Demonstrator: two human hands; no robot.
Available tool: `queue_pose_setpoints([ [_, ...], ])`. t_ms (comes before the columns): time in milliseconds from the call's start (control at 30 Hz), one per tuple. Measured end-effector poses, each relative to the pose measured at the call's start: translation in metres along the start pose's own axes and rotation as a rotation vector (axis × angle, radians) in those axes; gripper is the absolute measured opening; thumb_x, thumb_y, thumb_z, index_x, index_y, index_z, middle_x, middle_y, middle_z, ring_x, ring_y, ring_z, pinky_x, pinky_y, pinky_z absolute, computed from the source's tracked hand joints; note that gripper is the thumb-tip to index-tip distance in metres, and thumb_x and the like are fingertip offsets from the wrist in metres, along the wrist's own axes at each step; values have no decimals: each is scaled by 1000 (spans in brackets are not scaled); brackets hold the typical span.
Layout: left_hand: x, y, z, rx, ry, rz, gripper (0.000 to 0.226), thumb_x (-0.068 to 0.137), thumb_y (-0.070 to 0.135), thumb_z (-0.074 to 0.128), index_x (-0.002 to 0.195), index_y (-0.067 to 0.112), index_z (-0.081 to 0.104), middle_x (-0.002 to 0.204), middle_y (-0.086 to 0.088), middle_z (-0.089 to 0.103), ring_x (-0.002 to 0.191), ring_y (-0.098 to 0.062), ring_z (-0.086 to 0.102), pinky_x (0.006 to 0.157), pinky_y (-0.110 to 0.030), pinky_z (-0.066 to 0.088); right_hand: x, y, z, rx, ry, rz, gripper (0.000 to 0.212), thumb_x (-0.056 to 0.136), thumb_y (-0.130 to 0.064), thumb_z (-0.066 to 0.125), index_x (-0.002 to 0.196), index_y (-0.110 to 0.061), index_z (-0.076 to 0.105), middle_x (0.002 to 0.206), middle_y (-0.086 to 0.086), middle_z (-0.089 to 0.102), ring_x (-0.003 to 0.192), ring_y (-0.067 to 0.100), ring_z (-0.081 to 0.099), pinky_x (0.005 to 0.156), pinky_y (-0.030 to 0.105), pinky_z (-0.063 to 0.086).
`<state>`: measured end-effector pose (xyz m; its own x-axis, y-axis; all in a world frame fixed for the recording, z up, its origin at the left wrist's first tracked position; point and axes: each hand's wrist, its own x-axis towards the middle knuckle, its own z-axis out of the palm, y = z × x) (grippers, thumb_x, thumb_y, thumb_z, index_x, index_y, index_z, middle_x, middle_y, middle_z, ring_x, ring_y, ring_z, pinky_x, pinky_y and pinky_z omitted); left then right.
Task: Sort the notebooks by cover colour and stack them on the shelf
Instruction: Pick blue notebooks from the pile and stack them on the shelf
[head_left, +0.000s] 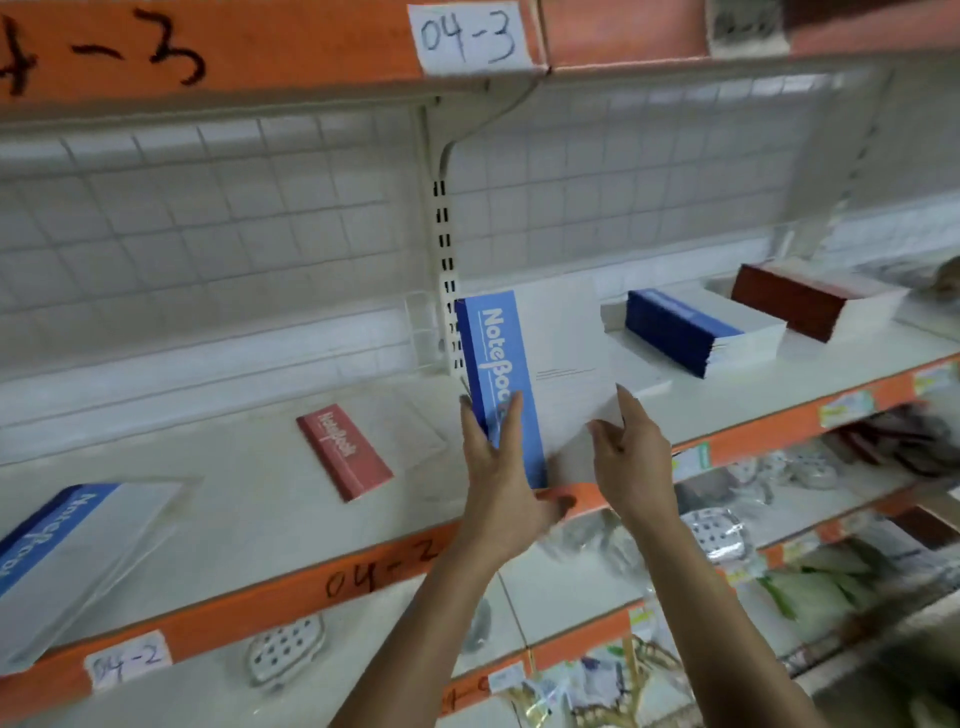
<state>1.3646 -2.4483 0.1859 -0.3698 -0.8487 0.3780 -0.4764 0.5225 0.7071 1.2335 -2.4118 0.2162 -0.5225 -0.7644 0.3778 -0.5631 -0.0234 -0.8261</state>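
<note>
A blue-and-white notebook (545, 364) stands almost upright above the front edge of the white shelf (249, 499). My left hand (498, 467) grips its blue spine side, and my right hand (631, 457) holds its lower right edge. On the shelf to the right lies a stack of blue notebooks (696, 330), and beyond it a stack of red notebooks (815, 299). A single red notebook (345, 449) lies flat on the shelf left of my hands. Another blue notebook (62, 540) lies flat at the far left.
A slotted white upright (447, 270) and wire-grid back panel stand behind the shelf. An orange shelf above carries a "04-3" label (467, 36). Lower shelves hold packaged goods (810, 587) and a soap dish (285, 649).
</note>
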Motion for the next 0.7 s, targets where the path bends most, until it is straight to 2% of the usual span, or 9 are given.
queue_pose_setpoints([
  [100, 7, 30, 47, 83, -7, 51, 111, 73, 25, 80, 148, 37, -1, 151, -12, -31, 147, -29, -7, 118, -35, 18, 16, 32, -46, -3, 0, 5, 46, 90, 0, 49, 135, -8, 44, 108, 12, 67, 97, 30, 61, 67, 17, 32],
  [200, 16, 60, 87, 68, 20, 33, 96, 78, 13, 74, 150, 30, 13, 154, -16, -19, 146, -31, 6, 116, -32, 22, 28, 56, -87, 36, -35, 27, 51, 91, -1, 48, 138, -6, 32, 103, 9, 62, 94, 25, 58, 66, 18, 31],
  [267, 22, 77, 108, 33, 16, 18, 93, 76, 11, 76, 149, 25, 20, 154, -13, -5, 143, -27, 19, 113, -24, 24, 36, 70, -112, 36, -52, 11, 48, 87, 2, 51, 132, -5, 36, 106, 3, 55, 96, 21, 54, 67, 16, 31],
  [333, 28, 93, 125, 8, -4, -9, 93, 75, 13, 77, 149, 24, 22, 152, -9, 2, 139, -23, 27, 108, -15, 23, 46, 82, -132, -3, -64, -15, 50, 80, 3, 55, 128, -5, 43, 114, 7, 53, 106, 24, 53, 74, 14, 34],
  [433, 43, 112, 146, -3, -23, -36, 92, 76, 15, 77, 149, 24, 22, 152, -6, 2, 140, -21, 25, 106, -14, 21, 60, 95, -155, -84, -128, -25, 74, 78, 5, 61, 143, 0, 25, 133, 17, 38, 123, 27, 39, 83, 1, 21],
  [500, 56, 120, 157, 15, -13, -35, 91, 76, 17, 77, 149, 23, 23, 152, -6, 5, 140, -19, 23, 104, -11, 18, 71, 101, -166, -127, -173, -57, 85, 76, 3, 67, 145, 2, 18, 140, 18, 29, 130, 27, 33, 86, -3, 14],
  [567, 72, 125, 165, 30, -5, -24, 89, 75, 19, 77, 148, 21, 26, 151, -6, 9, 139, -19, 25, 102, -9, 18, 85, 109, -171, -191, -231, -109, 93, 73, -7, 74, 145, 4, 15, 147, 19, 20, 137, 28, 23, 97, 1, 12],
  [633, 90, 130, 173, 37, -24, -42, 88, 75, 18, 77, 148, 21, 28, 150, -6, 11, 138, -19, 28, 102, -10, 20, 101, 118, -175, -275, -294, -126, 102, 74, -18, 76, 147, 2, 7, 154, 19, 4, 144, 28, 8, 111, 17, 9],
  [700, 108, 132, 181, 39, -35, -56, 91, 73, 17, 79, 148, 23, 27, 150, -5, 12, 137, -18, 30, 102, -11, 22, 121, 127, -176, -330, -309, -138, 104, 77, -22, 75, 148, -2, 2, 156, 17, -4, 145, 27, 0, 115, 24, 6],
])
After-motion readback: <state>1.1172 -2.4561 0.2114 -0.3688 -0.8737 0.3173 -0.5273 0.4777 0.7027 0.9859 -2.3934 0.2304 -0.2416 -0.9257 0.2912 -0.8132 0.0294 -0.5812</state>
